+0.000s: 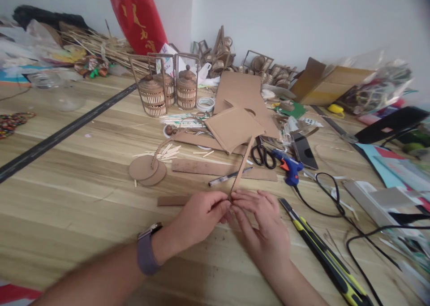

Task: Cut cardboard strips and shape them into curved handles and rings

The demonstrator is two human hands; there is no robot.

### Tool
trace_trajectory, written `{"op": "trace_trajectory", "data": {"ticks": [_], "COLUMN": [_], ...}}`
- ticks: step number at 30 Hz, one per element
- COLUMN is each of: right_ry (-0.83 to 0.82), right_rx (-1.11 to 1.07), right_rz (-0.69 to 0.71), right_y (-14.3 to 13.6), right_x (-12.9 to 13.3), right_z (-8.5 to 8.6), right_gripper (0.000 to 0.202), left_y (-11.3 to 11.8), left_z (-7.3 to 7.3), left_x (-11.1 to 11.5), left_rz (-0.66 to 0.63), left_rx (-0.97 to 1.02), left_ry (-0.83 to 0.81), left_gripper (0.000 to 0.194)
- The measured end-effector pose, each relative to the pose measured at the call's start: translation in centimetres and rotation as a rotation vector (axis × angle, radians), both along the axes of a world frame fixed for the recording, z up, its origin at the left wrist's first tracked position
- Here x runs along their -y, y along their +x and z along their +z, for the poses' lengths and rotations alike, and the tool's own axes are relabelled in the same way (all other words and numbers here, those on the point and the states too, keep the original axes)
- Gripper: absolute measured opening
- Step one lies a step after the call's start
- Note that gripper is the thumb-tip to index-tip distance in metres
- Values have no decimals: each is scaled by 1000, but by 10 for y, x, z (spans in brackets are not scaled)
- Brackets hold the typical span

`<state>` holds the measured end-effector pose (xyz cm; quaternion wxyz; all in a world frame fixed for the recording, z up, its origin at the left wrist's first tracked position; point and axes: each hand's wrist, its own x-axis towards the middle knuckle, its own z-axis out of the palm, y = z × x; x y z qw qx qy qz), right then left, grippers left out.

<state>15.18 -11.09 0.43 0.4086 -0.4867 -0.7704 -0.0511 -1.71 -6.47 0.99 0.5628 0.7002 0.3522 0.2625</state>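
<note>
Both hands meet over the table, gripping one end of a narrow cardboard strip [243, 163] that slants up and away. My left hand [205, 214], with a watch on the wrist, pinches the strip's near end. Against it, my right hand [264, 223] presses its fingertips on the same end, which the fingers mostly hide. Just beyond lie a pen [225, 178] and a flat cardboard piece [195, 166]. Another short cardboard piece [172, 201] lies left of my left hand. To the right of my right hand is a yellow and black utility knife [320, 250].
Black-handled scissors [264, 156], a blue glue gun [291, 168] with a looping cable and a phone [304, 150] lie at the right. Cardboard discs [144, 168] and small sticks lie left. Lidded stick-sided baskets [152, 97] stand behind, near a tape roll [205, 103] and cardboard sheets [235, 127].
</note>
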Motion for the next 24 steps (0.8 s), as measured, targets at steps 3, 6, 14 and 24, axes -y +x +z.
{"op": "trace_trajectory", "data": {"ticks": [3,6,14,24], "right_ry": [1,-2,-67,10], "right_rx": [-2,-45,-290,-128], "right_rz": [-15,-27,-54,25], "right_y": [0,0,2,-1], "right_x": [1,1,0,-2], "right_z": [2,4,2,4], "right_gripper": [12,9,3,11], "left_y": [0,-1,-4,1], "left_z": [0,0,3,-1], "left_x": [1,2,-2,-4], "left_rz": [-4,8,-58,-22], "left_rx": [-20,-40,-12,105], "left_ry": [44,111,244,-52], "left_gripper": [30,28,33,22]}}
